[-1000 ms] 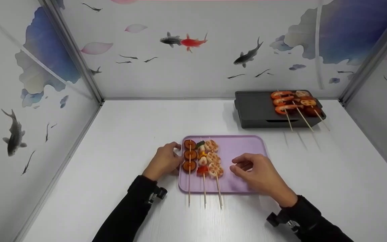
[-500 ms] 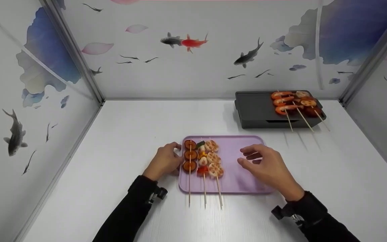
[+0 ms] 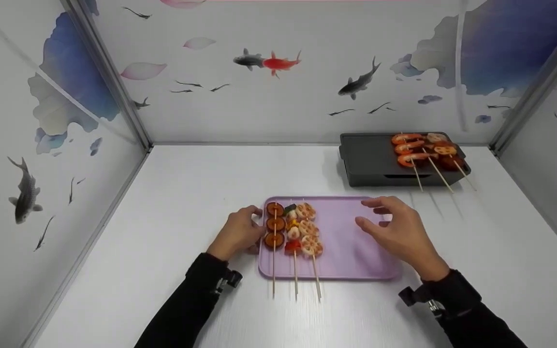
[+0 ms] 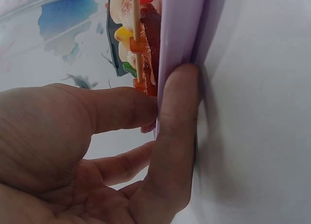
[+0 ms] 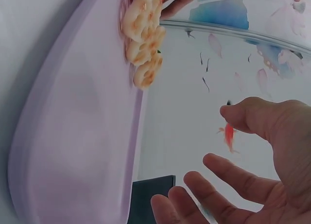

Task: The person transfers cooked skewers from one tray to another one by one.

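Note:
A purple tray lies on the table. My left hand pinches its left edge; in the left wrist view the thumb is at the rim and a finger lies along the tray's underside. Three skewers lie side by side on the tray's left half: brown round slices, mixed vegetables with a red piece, and lotus root slices. Their sticks stick out past the near edge. My right hand hovers over the tray's right edge, fingers spread and holding nothing.
A dark grey grill stands at the back right of the white table. On its right side lie shrimp and other skewers, their sticks overhanging the front. Printed walls enclose the table at the back and sides.
My right hand has moved rightward and slightly away across the tray, from near the lotus root skewer to the right edge. The left hand keeps its grip on the tray, which stays put.

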Motion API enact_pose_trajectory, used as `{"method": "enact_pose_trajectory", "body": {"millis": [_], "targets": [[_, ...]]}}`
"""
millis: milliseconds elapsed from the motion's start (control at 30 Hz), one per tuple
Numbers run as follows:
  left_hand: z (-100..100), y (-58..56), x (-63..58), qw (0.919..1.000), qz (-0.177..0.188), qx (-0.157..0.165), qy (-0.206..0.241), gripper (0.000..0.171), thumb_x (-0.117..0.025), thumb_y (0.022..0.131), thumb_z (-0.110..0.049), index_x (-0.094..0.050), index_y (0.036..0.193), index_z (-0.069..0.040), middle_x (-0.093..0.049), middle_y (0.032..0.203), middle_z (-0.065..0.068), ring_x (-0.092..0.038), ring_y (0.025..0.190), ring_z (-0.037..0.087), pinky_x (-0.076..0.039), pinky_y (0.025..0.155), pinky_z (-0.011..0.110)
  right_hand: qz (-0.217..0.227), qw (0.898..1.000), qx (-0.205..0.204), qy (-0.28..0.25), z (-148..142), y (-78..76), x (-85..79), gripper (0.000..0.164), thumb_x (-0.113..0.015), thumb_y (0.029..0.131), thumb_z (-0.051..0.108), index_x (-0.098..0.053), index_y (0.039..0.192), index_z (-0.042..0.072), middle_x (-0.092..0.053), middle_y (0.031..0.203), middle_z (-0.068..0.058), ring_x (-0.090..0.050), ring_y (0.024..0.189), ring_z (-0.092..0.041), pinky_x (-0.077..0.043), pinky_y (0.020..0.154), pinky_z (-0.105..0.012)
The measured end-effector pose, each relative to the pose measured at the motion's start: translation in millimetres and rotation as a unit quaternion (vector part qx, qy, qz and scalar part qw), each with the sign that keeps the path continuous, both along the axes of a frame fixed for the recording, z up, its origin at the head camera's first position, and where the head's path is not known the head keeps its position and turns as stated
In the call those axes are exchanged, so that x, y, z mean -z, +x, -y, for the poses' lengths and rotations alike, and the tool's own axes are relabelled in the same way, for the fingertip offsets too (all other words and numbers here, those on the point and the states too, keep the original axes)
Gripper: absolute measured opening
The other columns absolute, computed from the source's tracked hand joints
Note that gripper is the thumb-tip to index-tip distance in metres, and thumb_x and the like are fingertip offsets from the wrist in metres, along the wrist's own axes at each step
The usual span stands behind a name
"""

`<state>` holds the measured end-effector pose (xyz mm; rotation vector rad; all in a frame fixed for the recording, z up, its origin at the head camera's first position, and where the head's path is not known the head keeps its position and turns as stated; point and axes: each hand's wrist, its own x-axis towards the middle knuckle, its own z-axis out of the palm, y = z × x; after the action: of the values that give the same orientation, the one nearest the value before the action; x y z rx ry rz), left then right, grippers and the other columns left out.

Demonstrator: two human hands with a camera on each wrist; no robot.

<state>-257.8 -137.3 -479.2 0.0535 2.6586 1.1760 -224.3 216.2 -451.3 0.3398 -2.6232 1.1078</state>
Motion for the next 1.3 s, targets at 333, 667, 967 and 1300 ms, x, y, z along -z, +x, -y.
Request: {"method": "enact_pose_trajectory", "body": {"millis": [333,667,967,1300], "targets": [[1,-0.2,0.3,1.0000,-0.003,0.001,0.002,0.047,-0.063,0.088,-0.025,-0.049,0.129,-0.009,-0.066,0.086,0.008,-0.066,0.061,0.022,-0.055,0.050,0.035,-0.015,0.999,0.039,0.023,-19,-14.3,-1.9,0.048,-0.073,0.076,0.049,-0.062,0.117,0.026,-0.057,0.118,-0.001,-0.057,0.108,-0.021,-0.055,0.082,-0.044],[0,0.6,-2.0,1.0000,0.007,-0.005,0.001,0.048,-0.062,0.088,-0.025,-0.048,0.131,-0.010,-0.066,0.086,0.008,-0.066,0.061,0.022,-0.055,0.050,0.035,-0.092,0.992,0.060,0.056,-33,-27.5,-1.2,0.053,-0.077,0.073,0.043,-0.063,0.118,0.020,-0.055,0.116,-0.008,-0.052,0.106,-0.024,-0.045,0.082,-0.043],[2,-1.4,-1.1,1.0000,0.005,-0.001,0.007,0.049,-0.061,0.086,-0.020,-0.048,0.132,-0.009,-0.065,0.083,0.006,-0.067,0.060,0.021,-0.055,0.051,0.034,-0.123,0.985,0.085,0.085,-48,-39.4,-5.1,0.064,-0.081,0.070,0.040,-0.059,0.125,0.015,-0.049,0.123,-0.017,-0.050,0.108,-0.034,-0.046,0.080,-0.050],[1,-1.4,-1.8,0.9995,0.020,-0.002,0.024,0.048,-0.062,0.088,-0.020,-0.047,0.132,-0.009,-0.066,0.087,0.011,-0.068,0.059,0.026,-0.056,0.050,0.036,-0.109,0.979,0.120,0.124,-65,-51.0,-0.8,0.080,-0.080,0.067,0.049,-0.051,0.133,0.014,-0.045,0.127,-0.020,-0.046,0.106,-0.040,-0.043,0.071,-0.055]]}}
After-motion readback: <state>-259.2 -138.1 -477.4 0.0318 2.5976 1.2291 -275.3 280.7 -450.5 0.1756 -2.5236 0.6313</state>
